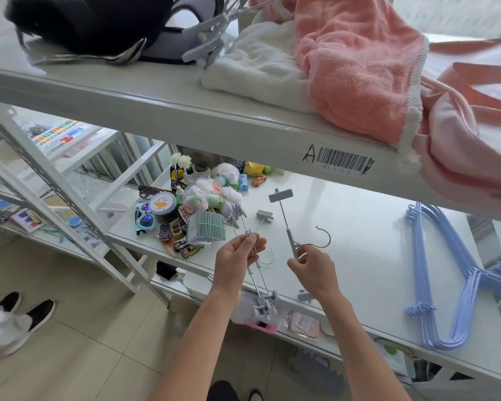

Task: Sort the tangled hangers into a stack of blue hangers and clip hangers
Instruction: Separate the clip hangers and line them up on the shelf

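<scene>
My left hand [237, 263] pinches the middle of two grey clip hangers [259, 280] held together; their bars run from clips near the toy pile down to clips past the shelf's front edge. My right hand [311, 270] pinches a separate grey clip hanger [285, 219] at its centre, near its dark hook; its bar stands nearly upright with a clip at the top. Both hands hover above the white shelf [359, 227]. A stack of blue hangers [446, 273] lies on the shelf at the right, apart from my hands.
A pile of small toys, toy cars, sunglasses and a round tin [162, 205] crowds the shelf's left part. The upper shelf [185, 111] overhangs, carrying pink and white towels [356, 68] and more grey clip hangers [206, 39]. Another person's shoes [26, 314] stand at the left.
</scene>
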